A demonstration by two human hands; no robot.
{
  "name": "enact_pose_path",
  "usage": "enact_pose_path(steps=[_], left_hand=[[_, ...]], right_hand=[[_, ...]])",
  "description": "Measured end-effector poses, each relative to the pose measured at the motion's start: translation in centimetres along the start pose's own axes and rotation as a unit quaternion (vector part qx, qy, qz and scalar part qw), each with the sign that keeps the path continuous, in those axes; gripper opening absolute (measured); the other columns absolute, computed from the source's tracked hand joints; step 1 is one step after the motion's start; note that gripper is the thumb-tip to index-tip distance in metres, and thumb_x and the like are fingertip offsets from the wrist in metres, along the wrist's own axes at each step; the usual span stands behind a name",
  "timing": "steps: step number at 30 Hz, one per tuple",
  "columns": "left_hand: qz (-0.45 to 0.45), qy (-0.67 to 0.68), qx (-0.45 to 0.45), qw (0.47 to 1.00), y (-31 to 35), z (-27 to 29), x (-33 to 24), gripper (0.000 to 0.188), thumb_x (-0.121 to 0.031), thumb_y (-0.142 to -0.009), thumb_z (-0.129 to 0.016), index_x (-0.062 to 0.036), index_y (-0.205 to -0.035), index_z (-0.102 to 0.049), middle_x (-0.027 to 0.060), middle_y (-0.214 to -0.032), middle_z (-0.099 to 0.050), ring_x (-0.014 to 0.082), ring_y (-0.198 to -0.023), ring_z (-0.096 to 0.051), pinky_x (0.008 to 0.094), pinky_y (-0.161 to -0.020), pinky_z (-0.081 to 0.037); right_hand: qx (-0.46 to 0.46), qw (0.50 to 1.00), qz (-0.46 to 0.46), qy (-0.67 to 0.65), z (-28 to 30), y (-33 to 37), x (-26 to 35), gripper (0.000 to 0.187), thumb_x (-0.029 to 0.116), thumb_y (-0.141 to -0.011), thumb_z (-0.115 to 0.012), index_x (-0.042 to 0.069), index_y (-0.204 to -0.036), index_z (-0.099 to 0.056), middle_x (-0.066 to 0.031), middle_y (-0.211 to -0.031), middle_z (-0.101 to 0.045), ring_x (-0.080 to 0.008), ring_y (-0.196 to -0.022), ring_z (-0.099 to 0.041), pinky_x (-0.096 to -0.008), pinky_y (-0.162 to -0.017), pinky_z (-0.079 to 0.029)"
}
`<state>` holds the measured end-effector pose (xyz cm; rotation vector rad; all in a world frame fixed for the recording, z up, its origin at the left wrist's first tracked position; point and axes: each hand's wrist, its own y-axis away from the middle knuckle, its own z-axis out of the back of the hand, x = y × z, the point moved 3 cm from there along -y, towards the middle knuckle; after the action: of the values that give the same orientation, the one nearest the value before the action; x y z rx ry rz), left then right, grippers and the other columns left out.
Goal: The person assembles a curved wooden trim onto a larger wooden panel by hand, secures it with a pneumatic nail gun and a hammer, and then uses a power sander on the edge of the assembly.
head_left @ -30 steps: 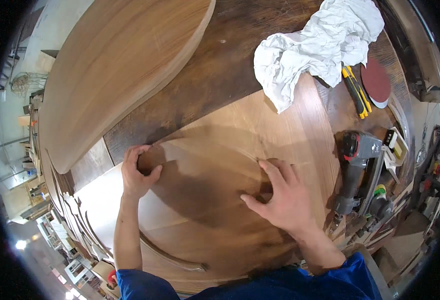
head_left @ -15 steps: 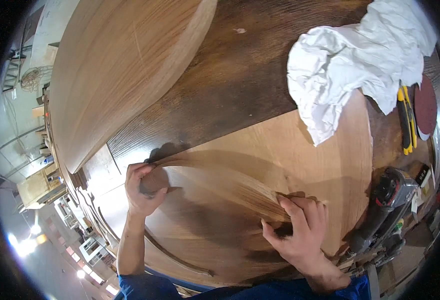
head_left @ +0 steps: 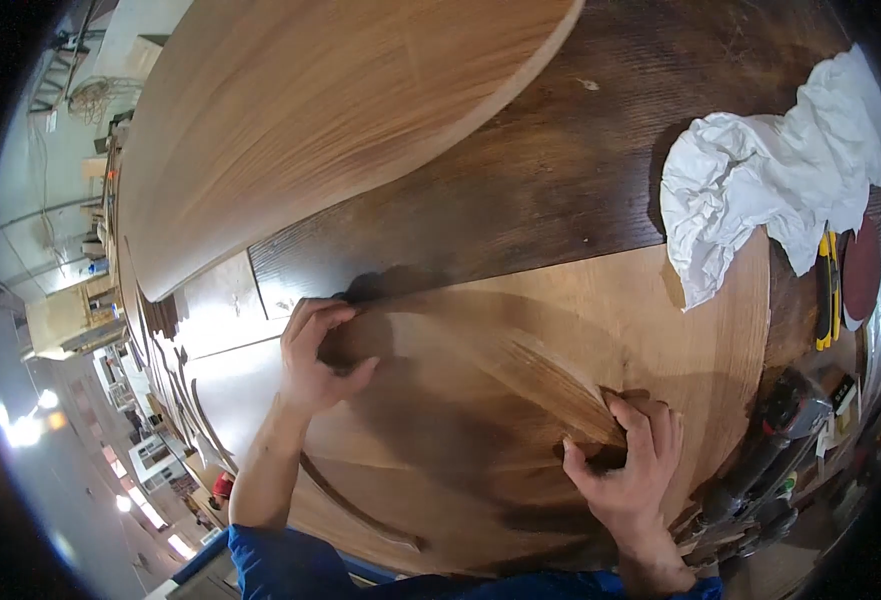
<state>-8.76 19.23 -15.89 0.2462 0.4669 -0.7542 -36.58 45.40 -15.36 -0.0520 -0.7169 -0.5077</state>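
Note:
A curved, brown-grained piece of wood (head_left: pixel 550 385) is held between my two hands above the bench. My left hand (head_left: pixel 310 360) grips its left end, with thumb and fingers on opposite sides; that end is smeared by motion. At the other end, my right hand (head_left: pixel 635 460) pinches the wood between thumb and fingers. Beneath it lies a flat wooden panel (head_left: pixel 710 305) with a rounded right edge, partly in shadow. Close to my left forearm, a thin curved wooden strip (head_left: pixel 355 505) rests on the panel.
A large curved wooden board (head_left: pixel 350 100) covers the far left of the dark tabletop (head_left: pixel 560 180). At right are a crumpled white cloth (head_left: pixel 760 180), a yellow-black cutter knife (head_left: pixel 827 290), a dark red sanding disc (head_left: pixel 860 270) and a dark power tool (head_left: pixel 785 410). Someone in red (head_left: pixel 222 490) is far left.
The whole view has shifted, so cloth and boards appear farther right and lower. The held wood has tilted, and more of its right-hand face shows. Both hands keep their grip.

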Motion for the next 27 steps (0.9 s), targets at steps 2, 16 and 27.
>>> enact_pose_path(steps=[2, 16, 27], left_hand=[[0.007, 0.004, 0.012, 1.0, -0.1, 0.0, 0.4, 0.059, -0.017, -0.064, -0.09, 0.0015, -0.115, -0.066, 0.0193, -0.116, -0.065, 0.0353, -0.106, -0.065, 0.0441, -0.091, -0.055], [-0.001, 0.019, -0.028, 0.999, 0.8, 1.6, -0.3, 0.05, -0.029, -0.075, -0.088, -0.0085, -0.118, -0.071, 0.0104, -0.119, -0.069, 0.0345, -0.114, -0.064, 0.0454, -0.102, -0.052], [-0.027, 0.035, -0.051, 0.998, 1.4, 1.8, -0.3, 0.046, -0.035, -0.08, -0.084, -0.0103, -0.117, -0.07, 0.0069, -0.119, -0.068, 0.0323, -0.118, -0.064, 0.0458, -0.101, -0.054]], right_hand=[[-0.013, 1.0, -0.001, 0.009, -0.3, 0.2, -0.1, 0.06, 0.028, -0.072, -0.087, 0.01, -0.126, -0.066, -0.0123, -0.114, -0.066, -0.0359, -0.1, -0.061, -0.0496, -0.087, -0.047], [-0.229, 0.968, -0.087, -0.058, 9.4, 9.9, -6.1, 0.027, 0.015, -0.099, -0.069, 0.001, -0.121, -0.066, -0.0098, -0.111, -0.06, -0.0196, -0.094, -0.057, -0.0327, -0.081, -0.049], [-0.215, 0.951, -0.221, 0.026, 12.5, 12.1, -11.4, 0.096, 0.01, -0.086, -0.084, 0.01, -0.167, -0.032, -0.0188, -0.15, -0.046, -0.0315, -0.132, -0.047, -0.0443, -0.109, -0.046]])
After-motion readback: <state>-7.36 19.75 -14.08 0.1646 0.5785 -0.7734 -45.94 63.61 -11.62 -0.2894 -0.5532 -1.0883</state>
